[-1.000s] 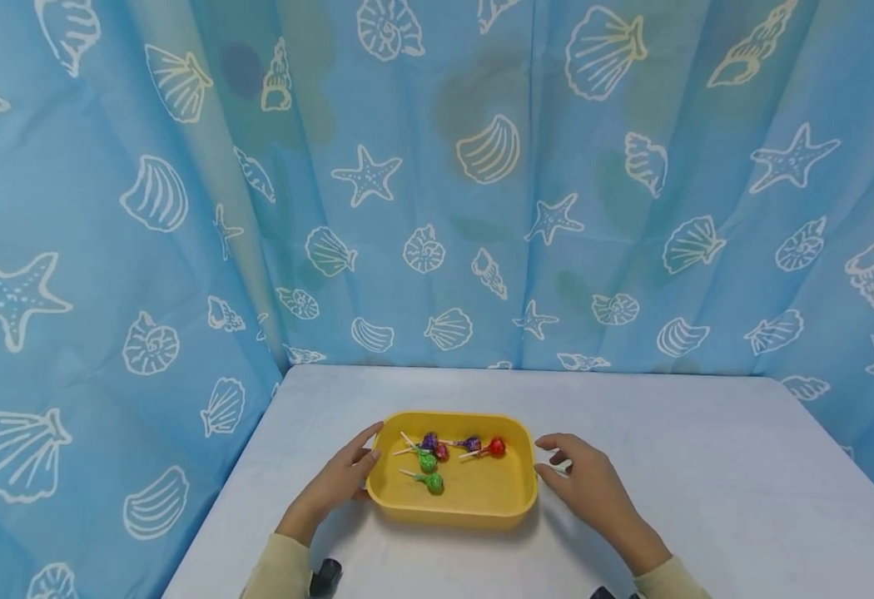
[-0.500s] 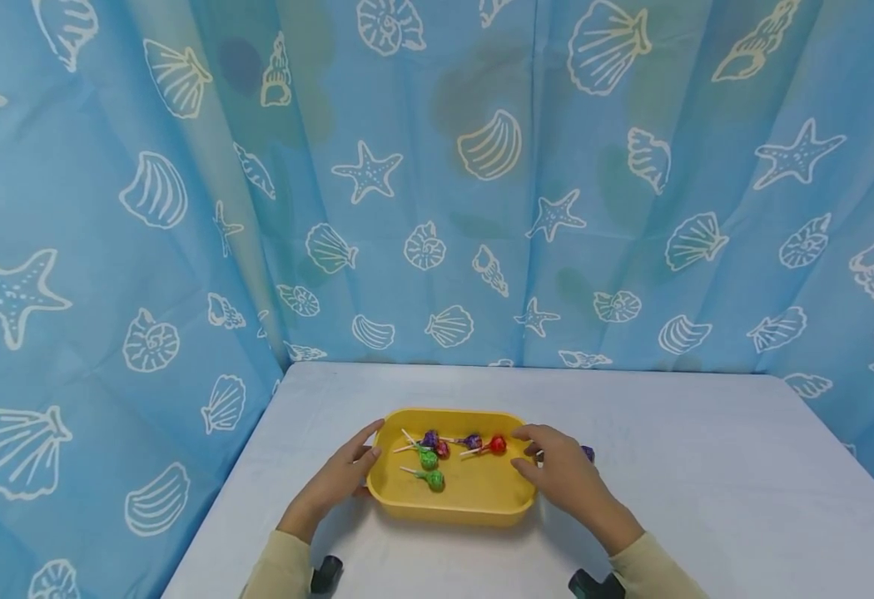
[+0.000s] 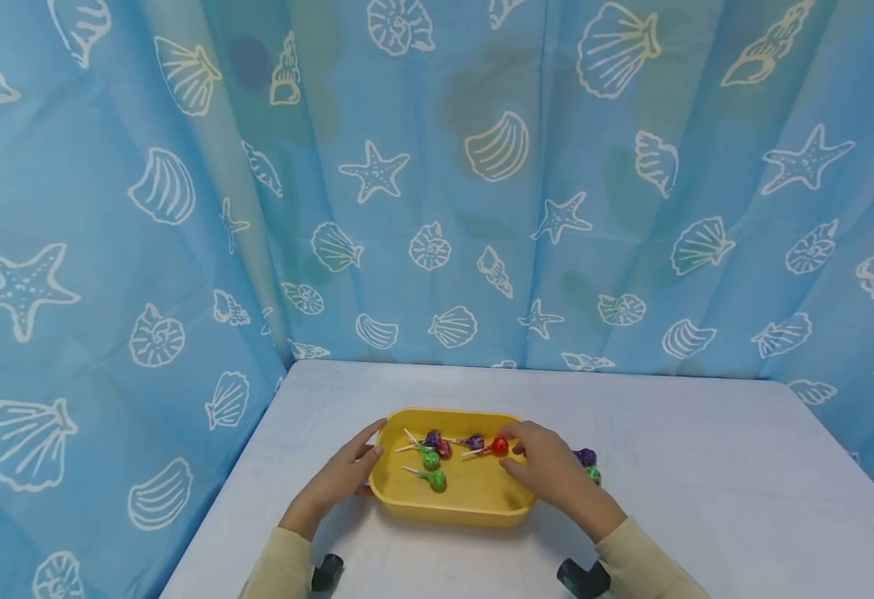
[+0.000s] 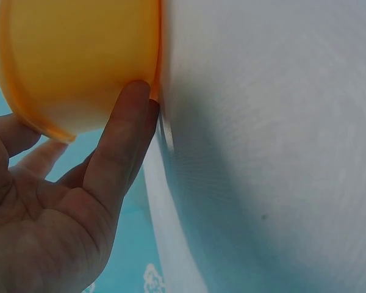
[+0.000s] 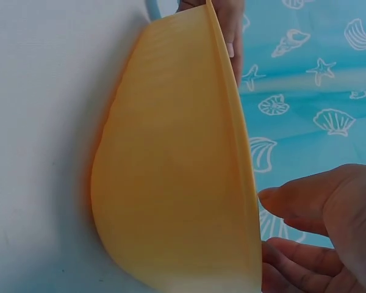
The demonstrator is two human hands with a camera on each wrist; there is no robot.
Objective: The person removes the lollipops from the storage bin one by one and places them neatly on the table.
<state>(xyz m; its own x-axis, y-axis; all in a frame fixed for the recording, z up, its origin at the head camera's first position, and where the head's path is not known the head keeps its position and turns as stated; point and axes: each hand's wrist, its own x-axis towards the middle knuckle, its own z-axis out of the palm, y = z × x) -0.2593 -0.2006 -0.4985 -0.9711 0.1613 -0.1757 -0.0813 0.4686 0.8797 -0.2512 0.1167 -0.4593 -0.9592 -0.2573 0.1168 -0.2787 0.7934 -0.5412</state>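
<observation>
A yellow plastic tray (image 3: 474, 509) sits on the white table with several wrapped lollipops inside. My left hand (image 3: 335, 481) holds its left end; in the left wrist view, fingers (image 4: 119, 137) press low on the tray's side and others meet its rim. Over the right rim reaches my right hand (image 3: 557, 476), thumb and fingers apart, fingertips close to a red lollipop (image 3: 499, 447). Two green lollipops (image 3: 437, 481) and several purple and dark red ones, including a purple lollipop (image 3: 474, 443), lie toward the tray's left and middle. Nothing shows between the right thumb and fingers.
Behind my right hand, a purple lollipop (image 3: 586, 457) and a green lollipop (image 3: 594, 474) lie on the white table (image 3: 707, 482), partly hidden. A blue shell-patterned curtain (image 3: 437, 191) hangs along the back and left side.
My right hand has moved left from beside the tray to over its right end. Lollipops on the table behind it have come into view. The left hand stays on the tray.
</observation>
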